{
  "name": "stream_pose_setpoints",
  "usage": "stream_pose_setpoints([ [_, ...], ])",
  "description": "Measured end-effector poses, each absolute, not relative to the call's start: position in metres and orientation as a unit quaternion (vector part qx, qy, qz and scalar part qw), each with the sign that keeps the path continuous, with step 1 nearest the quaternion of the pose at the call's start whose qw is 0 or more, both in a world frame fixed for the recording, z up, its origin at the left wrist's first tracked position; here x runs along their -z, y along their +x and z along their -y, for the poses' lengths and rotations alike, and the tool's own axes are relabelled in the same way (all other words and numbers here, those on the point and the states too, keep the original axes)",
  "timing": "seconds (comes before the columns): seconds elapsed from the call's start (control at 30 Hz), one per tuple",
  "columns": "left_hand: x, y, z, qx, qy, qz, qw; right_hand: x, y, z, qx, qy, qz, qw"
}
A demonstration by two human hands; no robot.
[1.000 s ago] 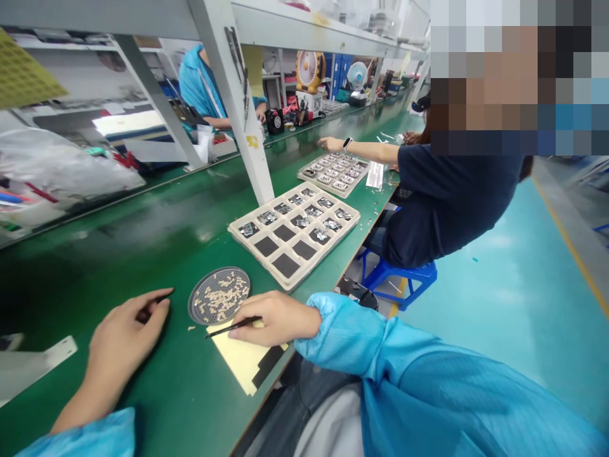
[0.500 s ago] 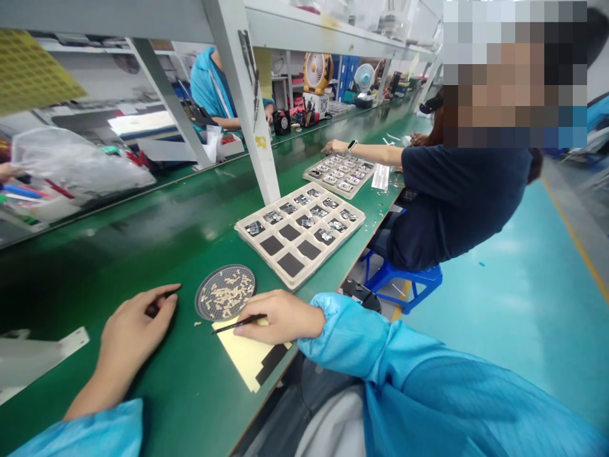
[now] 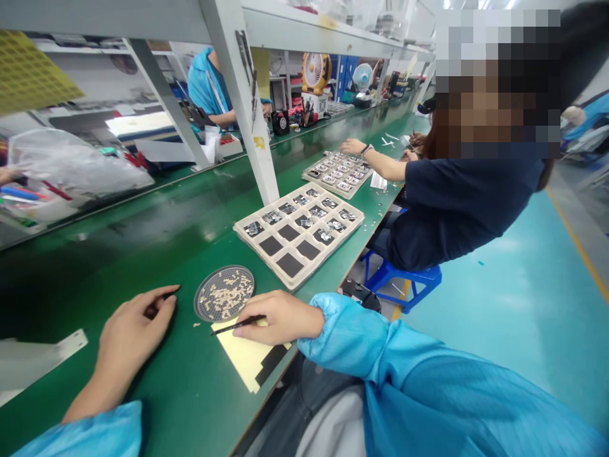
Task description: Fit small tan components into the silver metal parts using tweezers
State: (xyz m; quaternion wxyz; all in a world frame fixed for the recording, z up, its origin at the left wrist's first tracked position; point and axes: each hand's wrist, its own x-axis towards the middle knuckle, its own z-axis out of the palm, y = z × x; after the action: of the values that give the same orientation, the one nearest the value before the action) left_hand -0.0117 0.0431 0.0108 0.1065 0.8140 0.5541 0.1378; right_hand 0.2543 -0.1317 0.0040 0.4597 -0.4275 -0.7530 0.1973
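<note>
My right hand [image 3: 276, 317] is closed around black tweezers [image 3: 238, 325], whose tips point left. It rests over a yellow sheet [image 3: 245, 355] with black strips along its lower right edge. Just beyond that hand lies a round grey mesh dish [image 3: 197, 306] scattered with small beige pieces [image 3: 227, 295]. One loose beige piece [image 3: 196, 325] is on the bench beside the dish. To the left, my left hand [image 3: 136, 327] lies on the green bench, thumb and forefinger drawn together; a small dark thing shows at their tips, too small to name.
A cream compartment tray [image 3: 297, 279] holds black pads and metallic parts. Beyond it is a second tray [image 3: 309, 179], near a co-worker [image 3: 476, 209] seated on a blue stool [image 3: 419, 279]. A white post [image 3: 259, 152] rises from the bench; a white bracket [image 3: 71, 346] stands at left.
The co-worker's hand has risen slightly and shifted right over the far tray, and the head has leaned. My two hands and the tweezers hold still.
</note>
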Motion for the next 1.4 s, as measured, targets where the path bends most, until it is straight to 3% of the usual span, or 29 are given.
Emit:
stream_pose_setpoints([
  [0.57, -0.0124, -0.01, -0.0432, -0.127, 0.809, -0.564, 0.108, -0.0034, 0.2532, 0.1302, -0.203, -0.438, 0.756, 0.441],
  [0.8, -0.0114, -0.0112, -0.0438, -0.129, 0.814, -0.556, 0.106, -0.0058, 0.2573, 0.1345, -0.261, -0.434, 0.666, 0.548],
  [1.03, -0.0155, -0.009, -0.041, -0.124, 0.808, -0.564, 0.114, -0.0095, 0.2554, 0.1351, -0.243, -0.409, 0.765, 0.433],
  [1.4, -0.0169, -0.0078, -0.0399, -0.118, 0.808, -0.566, 0.11, -0.0056, 0.2556, 0.1332, -0.234, -0.408, 0.761, 0.447],
])
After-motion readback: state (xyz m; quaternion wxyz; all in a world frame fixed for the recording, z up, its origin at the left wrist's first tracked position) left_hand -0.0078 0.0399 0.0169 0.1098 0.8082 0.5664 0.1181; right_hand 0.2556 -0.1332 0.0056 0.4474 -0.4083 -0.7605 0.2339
